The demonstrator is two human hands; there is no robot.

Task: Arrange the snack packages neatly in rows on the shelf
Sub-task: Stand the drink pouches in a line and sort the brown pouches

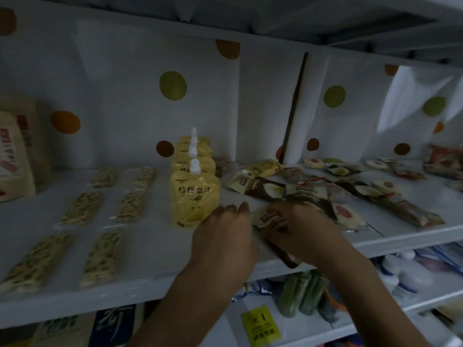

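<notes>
Roughly half done, judging by layout. Left part of the shelf (155,249) is sorted: six nut bars (82,209) lie in two neat columns, three deep. Beside them the yellow pouches (194,194) stand in one front-to-back row, spouts up.

Right part is not sorted. A loose pile (350,191) of brown and red-and-cream packets lies scattered at odd angles, some overlapping, reaching back to the wall. A few more lie far right near the edge of view.

Both hands work at the shelf front, just right of the front pouch. Right hand (300,229) has its grip closed on a brown packet (271,219), fingers over its top, packet lying flat near the shelf edge. Left hand (225,234) rests beside it, fingers loosely spread and touching or nearly touching the packet's left end; it holds nothing that I can see. Motion blur, so exact contact unclear.

Likely step: starting a new row of brown packets next to the pouches. Left to do: whole right pile, sorted by type into rows.
</notes>
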